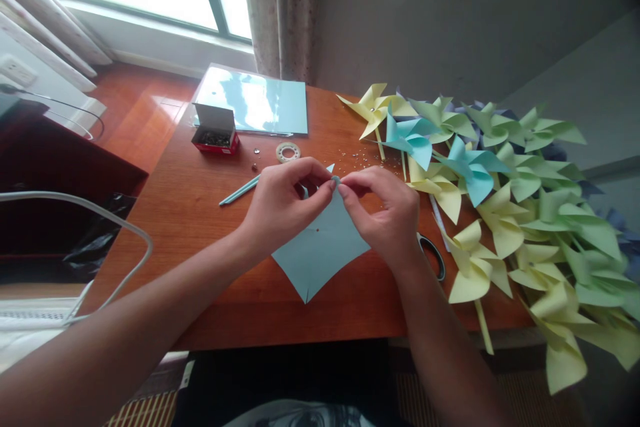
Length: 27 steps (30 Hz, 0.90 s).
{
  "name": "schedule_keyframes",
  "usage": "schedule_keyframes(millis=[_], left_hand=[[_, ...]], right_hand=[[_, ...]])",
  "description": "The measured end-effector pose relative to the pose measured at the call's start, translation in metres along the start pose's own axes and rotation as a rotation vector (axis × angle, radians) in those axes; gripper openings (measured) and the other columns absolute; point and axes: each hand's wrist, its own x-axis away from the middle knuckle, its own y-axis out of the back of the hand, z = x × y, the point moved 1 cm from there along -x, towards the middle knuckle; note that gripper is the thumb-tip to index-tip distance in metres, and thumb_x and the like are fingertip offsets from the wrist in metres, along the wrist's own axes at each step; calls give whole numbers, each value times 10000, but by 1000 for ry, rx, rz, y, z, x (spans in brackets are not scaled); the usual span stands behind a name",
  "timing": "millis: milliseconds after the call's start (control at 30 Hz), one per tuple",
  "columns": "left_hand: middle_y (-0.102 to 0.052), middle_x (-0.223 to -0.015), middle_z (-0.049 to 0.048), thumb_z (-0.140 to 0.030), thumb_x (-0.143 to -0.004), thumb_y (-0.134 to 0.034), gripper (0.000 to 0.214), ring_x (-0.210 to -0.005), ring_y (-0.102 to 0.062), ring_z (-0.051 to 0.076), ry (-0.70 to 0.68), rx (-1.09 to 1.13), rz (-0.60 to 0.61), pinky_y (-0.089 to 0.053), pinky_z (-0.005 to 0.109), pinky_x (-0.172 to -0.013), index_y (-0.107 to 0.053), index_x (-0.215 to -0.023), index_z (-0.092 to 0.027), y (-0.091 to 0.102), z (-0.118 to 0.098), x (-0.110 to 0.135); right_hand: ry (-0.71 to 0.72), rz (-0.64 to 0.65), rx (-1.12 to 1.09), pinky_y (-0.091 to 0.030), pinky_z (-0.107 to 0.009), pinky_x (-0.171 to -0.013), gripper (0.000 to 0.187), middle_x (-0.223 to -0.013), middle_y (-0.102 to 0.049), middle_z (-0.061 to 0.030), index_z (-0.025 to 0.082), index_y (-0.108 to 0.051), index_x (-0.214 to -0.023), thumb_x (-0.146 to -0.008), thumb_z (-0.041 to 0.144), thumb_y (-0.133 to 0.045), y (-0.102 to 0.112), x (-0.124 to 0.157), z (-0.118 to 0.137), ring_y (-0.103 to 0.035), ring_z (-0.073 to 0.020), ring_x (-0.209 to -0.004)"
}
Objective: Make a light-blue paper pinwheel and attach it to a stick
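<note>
A light blue square of paper (pixel 320 253) is held over the table in front of me, with a small hole near its middle and a short slit at the near corner. My left hand (pixel 293 197) pinches the far part of this paper between thumb and index finger. From the other side, my right hand (pixel 385 203) pinches the paper too, its fingertips almost meeting those of the left. What lies exactly between the fingertips is mostly hidden. Under the left hand, thin blue paper sticks (pixel 240 191) rest on the wood.
Many finished paper pinwheels (pixel 473 260) in yellow, green and blue cover the right side. Scissors (pixel 433 257) lie by my right wrist. Further back are a tape roll (pixel 288 152), a red box (pixel 215 140) of small dark pieces, and blue sheets in plastic (pixel 295 107).
</note>
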Motion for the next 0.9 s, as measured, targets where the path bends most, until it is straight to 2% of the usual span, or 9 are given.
schedule_keyframes(millis=[167, 600, 900], left_hand=[[-678, -682, 9, -187, -816, -684, 66, -613, -564, 102, 21, 28, -37, -407, 211, -543, -700, -773, -139, -1, 4, 0], [-730, -778, 53, -291, -848, -703, 158, -686, -626, 152, 36, 56, -43, -486, 248, -609, -737, -865, -138, -1, 7, -1], [-720, -755, 43, -343, -878, -687, 200, -669, -606, 150, 11, 39, -43, -477, 251, -598, -751, -885, -154, 1, 7, 0]], right_hand=[[46, 32, -13, -573, -319, -733, 107, -877, -717, -34, 220, -712, -976, -915, 156, -652, -2, 2, 2, -665, -163, -764], [121, -16, 121, -573, -353, -777, 173, -892, -714, -83, 160, -769, -1052, -933, 155, -643, -3, 3, 0, -672, -196, -837], [175, -6, 211, -566, -368, -791, 213, -891, -714, -80, 175, -760, -1107, -948, 181, -618, -3, 4, -3, -674, -211, -858]])
